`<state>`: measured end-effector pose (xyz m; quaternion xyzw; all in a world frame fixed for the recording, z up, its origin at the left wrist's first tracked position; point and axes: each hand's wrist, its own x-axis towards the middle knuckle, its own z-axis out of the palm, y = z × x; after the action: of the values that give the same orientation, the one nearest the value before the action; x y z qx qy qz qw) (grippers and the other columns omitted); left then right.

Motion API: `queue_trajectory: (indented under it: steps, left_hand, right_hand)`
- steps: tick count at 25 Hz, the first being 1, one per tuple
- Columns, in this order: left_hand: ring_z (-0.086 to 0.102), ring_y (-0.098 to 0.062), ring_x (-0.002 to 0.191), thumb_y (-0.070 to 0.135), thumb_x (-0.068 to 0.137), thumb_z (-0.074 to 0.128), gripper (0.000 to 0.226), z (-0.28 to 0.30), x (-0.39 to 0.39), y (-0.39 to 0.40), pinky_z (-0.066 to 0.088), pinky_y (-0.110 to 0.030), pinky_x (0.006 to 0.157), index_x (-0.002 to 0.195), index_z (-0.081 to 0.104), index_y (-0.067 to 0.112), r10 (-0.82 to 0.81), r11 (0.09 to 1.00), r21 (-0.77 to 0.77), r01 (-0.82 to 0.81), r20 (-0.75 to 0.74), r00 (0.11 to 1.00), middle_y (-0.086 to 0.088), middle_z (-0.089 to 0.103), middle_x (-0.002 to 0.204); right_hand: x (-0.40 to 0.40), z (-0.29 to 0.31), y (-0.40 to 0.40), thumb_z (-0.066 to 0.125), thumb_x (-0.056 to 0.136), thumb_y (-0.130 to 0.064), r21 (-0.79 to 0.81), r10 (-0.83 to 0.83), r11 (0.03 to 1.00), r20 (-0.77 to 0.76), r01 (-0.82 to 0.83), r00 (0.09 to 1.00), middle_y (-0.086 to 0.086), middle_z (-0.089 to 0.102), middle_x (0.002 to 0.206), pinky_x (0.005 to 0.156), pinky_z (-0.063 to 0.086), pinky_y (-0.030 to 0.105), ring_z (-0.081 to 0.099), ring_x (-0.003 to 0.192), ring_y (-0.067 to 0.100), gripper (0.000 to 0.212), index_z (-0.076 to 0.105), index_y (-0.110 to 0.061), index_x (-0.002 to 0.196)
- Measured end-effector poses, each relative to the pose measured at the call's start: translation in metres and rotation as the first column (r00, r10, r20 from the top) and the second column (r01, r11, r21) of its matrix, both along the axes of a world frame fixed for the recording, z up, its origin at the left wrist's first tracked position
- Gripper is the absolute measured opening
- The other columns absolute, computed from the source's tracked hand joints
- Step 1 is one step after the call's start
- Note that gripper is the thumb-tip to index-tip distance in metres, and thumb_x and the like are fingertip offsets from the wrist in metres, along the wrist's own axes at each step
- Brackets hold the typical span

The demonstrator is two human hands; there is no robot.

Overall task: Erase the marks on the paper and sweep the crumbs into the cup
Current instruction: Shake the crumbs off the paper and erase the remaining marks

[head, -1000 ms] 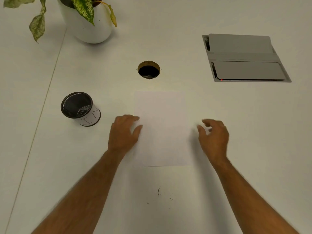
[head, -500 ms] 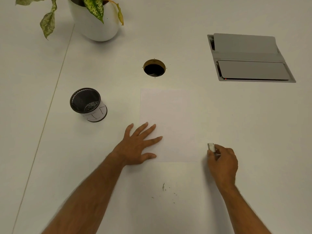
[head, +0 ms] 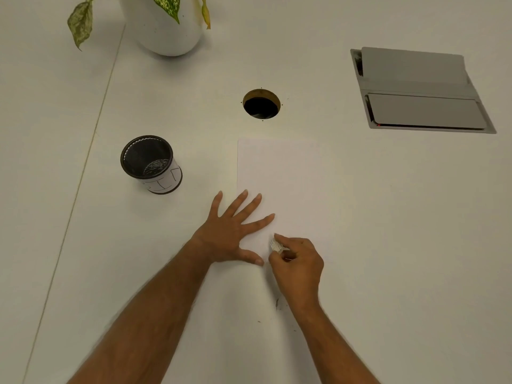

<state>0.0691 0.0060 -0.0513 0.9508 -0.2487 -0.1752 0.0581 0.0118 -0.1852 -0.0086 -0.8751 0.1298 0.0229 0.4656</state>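
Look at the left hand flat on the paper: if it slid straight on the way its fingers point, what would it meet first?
Only bare paper ahead of the left hand; beyond its far edge, probably the table's round hole.

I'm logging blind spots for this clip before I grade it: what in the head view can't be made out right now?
- Marks on the paper: none legible; the sheet looks washed out.
- Eraser: mostly hidden in the right hand; its contact with the paper is unclear.
- Crumbs: tiny specks, partly behind the right forearm.
- Cup: dark mesh interior, contents indiscernible.
- Plant pot: cut off by the top edge.
- Left hand: covers the paper's near left corner.
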Motion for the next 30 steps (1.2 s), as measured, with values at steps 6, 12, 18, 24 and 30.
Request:
queue_trajectory:
  steps: [6,12,18,24,30]
  left_hand:
    - [-0.047,-0.021,0.143,0.098,0.069,0.009,0.098,0.002,0.002,-0.001,-0.033,-0.061,0.107,0.146,-0.033,0.055,-0.012,1.000,0.012,0.012,-0.016,1.000,0.005,-0.042,0.161]
    - [-0.048,-0.017,0.143,0.101,0.069,0.018,0.102,-0.002,0.003,-0.001,-0.040,-0.056,0.103,0.149,-0.028,0.058,0.002,1.000,-0.018,-0.002,-0.021,1.000,0.011,-0.043,0.159]
    - [-0.043,-0.022,0.147,0.099,0.071,0.008,0.095,-0.001,0.002,-0.002,-0.040,-0.057,0.103,0.146,-0.033,0.057,0.000,1.000,-0.002,0.000,0.008,1.000,0.009,-0.044,0.159]
    - [-0.046,-0.020,0.144,0.100,0.070,0.018,0.103,-0.001,0.003,-0.002,-0.037,-0.060,0.105,0.150,-0.028,0.055,-0.003,1.000,0.003,0.003,-0.020,1.000,0.009,-0.044,0.159]
    - [-0.046,-0.020,0.143,0.100,0.069,0.010,0.099,-0.001,0.002,-0.001,-0.026,-0.066,0.112,0.147,-0.032,0.056,-0.011,1.000,0.008,0.011,-0.007,1.000,0.007,-0.039,0.163]
  right_hand:
    - [-0.003,-0.010,0.021,0.075,0.083,-0.017,-0.089,-0.008,0.996,0.066,0.014,0.998,-0.008,0.066,0.075,0.067,0.051,0.015,0.061,0.069,0.003,0.002,0.077,-0.018,0.082]
    - [0.013,-0.009,-0.023,0.071,0.083,-0.012,-0.201,-0.155,0.965,0.069,0.166,0.986,-0.001,0.054,0.056,0.055,0.035,0.008,0.052,0.055,0.009,0.033,0.058,-0.012,0.052]
    - [0.000,-0.005,0.023,0.073,0.083,-0.010,-0.188,0.033,0.982,0.109,-0.012,0.993,0.000,0.058,0.058,0.055,0.044,0.025,0.054,0.055,0.012,0.026,0.067,-0.011,0.058]
    - [0.009,-0.008,-0.027,0.073,0.081,-0.008,-0.224,-0.123,0.965,0.068,0.135,0.990,-0.004,0.051,0.054,0.053,0.034,0.009,0.047,0.049,0.006,0.035,0.057,-0.012,0.050]
    - [-0.006,-0.008,0.026,0.072,0.081,-0.008,-0.192,0.047,0.981,0.085,-0.030,0.995,-0.001,0.055,0.058,0.052,0.043,0.024,0.052,0.052,0.010,0.026,0.065,-0.011,0.056]
